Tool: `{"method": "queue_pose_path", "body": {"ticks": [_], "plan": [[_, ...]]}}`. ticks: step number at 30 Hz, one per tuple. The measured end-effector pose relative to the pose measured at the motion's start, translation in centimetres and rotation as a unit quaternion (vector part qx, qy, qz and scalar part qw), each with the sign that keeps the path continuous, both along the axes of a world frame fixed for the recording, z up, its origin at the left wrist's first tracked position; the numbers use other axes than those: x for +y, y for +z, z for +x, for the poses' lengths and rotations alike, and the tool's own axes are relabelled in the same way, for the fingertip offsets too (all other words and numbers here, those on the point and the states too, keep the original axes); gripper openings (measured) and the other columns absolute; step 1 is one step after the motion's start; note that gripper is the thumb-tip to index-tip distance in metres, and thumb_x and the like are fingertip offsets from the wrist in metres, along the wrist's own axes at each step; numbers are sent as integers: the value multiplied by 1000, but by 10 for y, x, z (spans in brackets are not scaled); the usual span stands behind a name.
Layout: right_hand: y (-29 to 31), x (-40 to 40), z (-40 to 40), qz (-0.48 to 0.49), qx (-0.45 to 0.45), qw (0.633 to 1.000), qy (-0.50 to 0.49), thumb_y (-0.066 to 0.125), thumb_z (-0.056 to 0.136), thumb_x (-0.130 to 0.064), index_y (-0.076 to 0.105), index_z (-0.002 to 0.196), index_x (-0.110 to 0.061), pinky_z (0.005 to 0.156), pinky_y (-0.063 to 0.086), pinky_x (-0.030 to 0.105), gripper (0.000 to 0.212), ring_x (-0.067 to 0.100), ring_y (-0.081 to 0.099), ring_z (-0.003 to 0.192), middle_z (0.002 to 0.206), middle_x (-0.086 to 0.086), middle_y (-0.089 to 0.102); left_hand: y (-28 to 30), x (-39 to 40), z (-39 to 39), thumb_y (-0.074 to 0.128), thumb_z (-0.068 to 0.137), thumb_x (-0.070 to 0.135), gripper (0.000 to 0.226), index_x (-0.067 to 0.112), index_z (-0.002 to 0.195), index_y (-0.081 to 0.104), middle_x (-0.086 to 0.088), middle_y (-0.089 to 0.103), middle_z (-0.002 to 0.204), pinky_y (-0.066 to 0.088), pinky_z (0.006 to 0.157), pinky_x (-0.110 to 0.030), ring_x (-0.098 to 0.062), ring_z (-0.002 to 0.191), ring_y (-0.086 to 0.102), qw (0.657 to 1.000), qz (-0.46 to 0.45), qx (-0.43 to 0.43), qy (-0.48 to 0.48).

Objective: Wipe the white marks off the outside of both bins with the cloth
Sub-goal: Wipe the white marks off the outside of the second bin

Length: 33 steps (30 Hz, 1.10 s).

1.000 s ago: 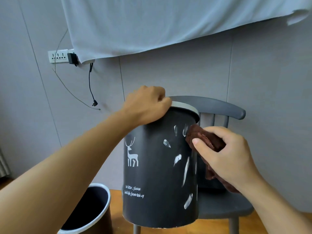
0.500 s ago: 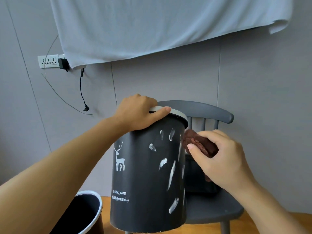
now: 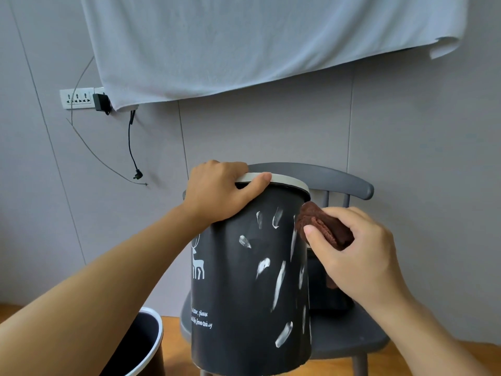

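gripping the dark bin (image 3: 244, 280) rim as before, left hand (image 3: 217, 191), right hand (image 3: 357, 256) pinching brown cloth (image 3: 322, 226), now higher

Both arms bare, coming in from the bottom of the frame. Left forearm runs up diagonally from bottom left, wrist roughly straight, left hand (image 3: 221, 191) hooked over the rim of the dark bin (image 3: 244, 294) w/ fingers curled over the top and thumb laid flat along the edge. Right arm enters bottom right, wrist bent a bit inward. Right hand (image 3: 352, 256) pinches a brown cloth (image 3: 322, 226) btwn thumb and curled fingers, pressed against the bin's upper right side.
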State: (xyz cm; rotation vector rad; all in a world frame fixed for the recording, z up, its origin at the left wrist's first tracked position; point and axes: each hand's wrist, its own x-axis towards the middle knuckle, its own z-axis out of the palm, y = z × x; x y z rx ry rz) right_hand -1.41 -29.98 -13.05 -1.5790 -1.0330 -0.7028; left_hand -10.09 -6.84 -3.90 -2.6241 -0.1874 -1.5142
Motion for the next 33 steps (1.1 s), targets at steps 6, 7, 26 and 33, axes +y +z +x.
{"method": "queue_pose_path", "body": {"ticks": [6,7,26,33], "plan": [[14,24,-2,-34,-52,998,1,83,86,-31,78,110,-28,75,47,9,25,5,61,87,93,-13,64,-4,3,-8,39,90,66,64,14,56,25,0,21,46,33,47,-40,-22,47,23,1000,-9,-11,-6],[17,29,-2,-39,-62,997,-4,83,86,-29,78,112,-28,76,46,9,26,5,60,86,95,-12,64,-4,3,-10,40,90,65,64,13,56,26,0,21,46,34,47,-41,-22,47,23,1000,-9,-15,-8],[21,33,-14,-176,-183,967,28,68,89,-39,68,95,-26,65,51,38,14,13,56,77,83,-12,58,-6,11,-13,44,93,61,62,15,55,24,2,18,46,28,44,-36,-21,45,21,999,12,-33,-30],[34,40,-6,-96,-142,985,-5,76,90,-32,73,94,-17,66,52,38,16,19,59,74,83,-4,63,-6,9,-14,43,93,61,63,13,56,25,0,19,46,30,44,-37,-23,46,22,999,14,-34,-16]]}}
